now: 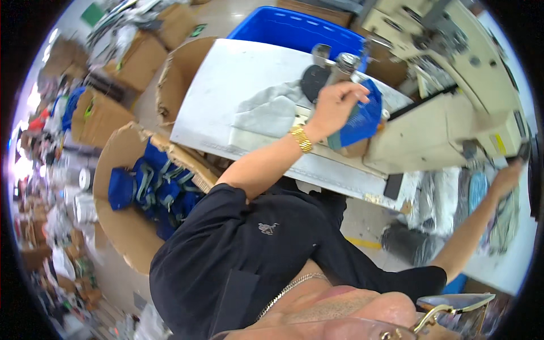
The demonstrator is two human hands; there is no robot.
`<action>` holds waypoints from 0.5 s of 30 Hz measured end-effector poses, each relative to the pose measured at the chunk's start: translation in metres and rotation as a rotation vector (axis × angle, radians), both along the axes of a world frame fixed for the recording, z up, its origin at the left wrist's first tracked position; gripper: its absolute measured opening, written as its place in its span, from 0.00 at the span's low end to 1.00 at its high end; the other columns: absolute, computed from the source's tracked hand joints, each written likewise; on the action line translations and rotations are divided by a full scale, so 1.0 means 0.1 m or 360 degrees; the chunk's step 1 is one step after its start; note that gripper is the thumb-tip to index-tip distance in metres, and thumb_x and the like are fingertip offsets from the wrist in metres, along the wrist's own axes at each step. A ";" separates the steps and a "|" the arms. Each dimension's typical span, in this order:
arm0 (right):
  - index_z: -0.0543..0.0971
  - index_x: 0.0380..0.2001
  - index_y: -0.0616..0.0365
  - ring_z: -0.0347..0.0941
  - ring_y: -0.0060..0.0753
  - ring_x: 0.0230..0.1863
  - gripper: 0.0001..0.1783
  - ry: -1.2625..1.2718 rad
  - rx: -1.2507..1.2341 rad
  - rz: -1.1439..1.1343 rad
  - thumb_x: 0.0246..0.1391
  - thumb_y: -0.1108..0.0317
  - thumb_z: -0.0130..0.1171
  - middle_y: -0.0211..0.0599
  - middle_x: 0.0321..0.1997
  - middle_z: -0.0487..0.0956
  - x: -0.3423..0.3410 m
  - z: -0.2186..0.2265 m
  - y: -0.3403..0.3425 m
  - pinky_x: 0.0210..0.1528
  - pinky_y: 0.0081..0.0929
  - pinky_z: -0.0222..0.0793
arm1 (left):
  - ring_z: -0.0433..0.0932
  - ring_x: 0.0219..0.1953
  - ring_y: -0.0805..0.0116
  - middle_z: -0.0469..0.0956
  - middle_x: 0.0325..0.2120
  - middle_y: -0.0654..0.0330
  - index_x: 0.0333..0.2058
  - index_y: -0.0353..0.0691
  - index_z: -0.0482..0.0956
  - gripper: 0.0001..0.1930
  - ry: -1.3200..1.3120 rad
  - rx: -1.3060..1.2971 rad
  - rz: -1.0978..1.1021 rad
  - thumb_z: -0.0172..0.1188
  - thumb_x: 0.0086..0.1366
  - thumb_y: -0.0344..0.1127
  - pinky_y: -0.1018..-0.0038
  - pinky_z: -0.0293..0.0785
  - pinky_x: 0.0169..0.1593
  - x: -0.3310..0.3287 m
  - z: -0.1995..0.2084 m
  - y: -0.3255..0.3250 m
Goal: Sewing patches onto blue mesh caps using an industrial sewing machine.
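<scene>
My left hand (342, 106), with a gold watch on its wrist, is over the sewing table. Its fingers are closed at the edge of a blue fabric piece (362, 120), which hangs beside the cream sewing machine (422, 133). Grey cloth (266, 113) lies crumpled on the white tabletop (226, 76) left of this hand. Far to the right, my right arm reaches out past the machine. My right hand (506, 179) is blurred near the machine's right end, and its fingers do not show clearly.
A blue plastic bin (300, 28) stands behind the table. At left, an open cardboard box (122, 235) holds blue pieces with pale trim (161, 187). Another carton (175, 73) stands against the table's left side. Wrapped bundles (411, 241) lie below the machine at right.
</scene>
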State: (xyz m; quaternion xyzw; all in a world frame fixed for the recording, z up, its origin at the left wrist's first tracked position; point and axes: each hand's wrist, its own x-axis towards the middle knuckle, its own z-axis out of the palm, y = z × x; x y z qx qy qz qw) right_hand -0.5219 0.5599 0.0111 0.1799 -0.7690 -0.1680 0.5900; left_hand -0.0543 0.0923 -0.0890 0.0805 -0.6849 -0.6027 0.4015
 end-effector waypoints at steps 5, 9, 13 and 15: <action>0.75 0.48 0.68 0.75 0.42 0.48 0.30 -0.1012 -0.1384 0.1031 0.66 0.49 0.37 0.52 0.46 0.79 1.18 0.46 -0.68 0.48 0.33 0.68 | 0.80 0.34 0.74 0.82 0.28 0.58 0.37 0.32 0.81 0.08 0.0062 0.0115 -0.0091 0.54 0.66 0.29 0.79 0.73 0.39 0.11 -0.07 -0.13; 0.77 0.45 0.66 0.76 0.49 0.45 0.30 -0.0942 -0.0924 0.0985 0.65 0.47 0.39 0.53 0.41 0.80 1.08 1.34 -0.81 0.47 0.36 0.68 | 0.80 0.33 0.75 0.83 0.28 0.58 0.37 0.32 0.81 0.08 0.0067 0.0067 -0.0070 0.54 0.66 0.29 0.80 0.73 0.39 0.17 -0.07 -0.12; 0.78 0.43 0.64 0.76 0.53 0.43 0.31 -0.0604 -0.1082 0.0713 0.63 0.45 0.41 0.55 0.38 0.80 1.41 1.00 -1.16 0.45 0.39 0.68 | 0.80 0.35 0.76 0.83 0.31 0.59 0.40 0.33 0.80 0.09 -0.0018 -0.0047 -0.0043 0.53 0.67 0.30 0.80 0.74 0.39 0.24 -0.02 -0.07; 0.78 0.40 0.64 0.76 0.55 0.40 0.30 -0.0533 -0.1156 0.0698 0.62 0.44 0.42 0.55 0.37 0.80 1.31 0.73 -1.02 0.43 0.42 0.69 | 0.79 0.37 0.74 0.82 0.33 0.58 0.43 0.34 0.78 0.10 0.0038 -0.0152 -0.0099 0.56 0.65 0.31 0.77 0.73 0.42 0.26 -0.03 0.02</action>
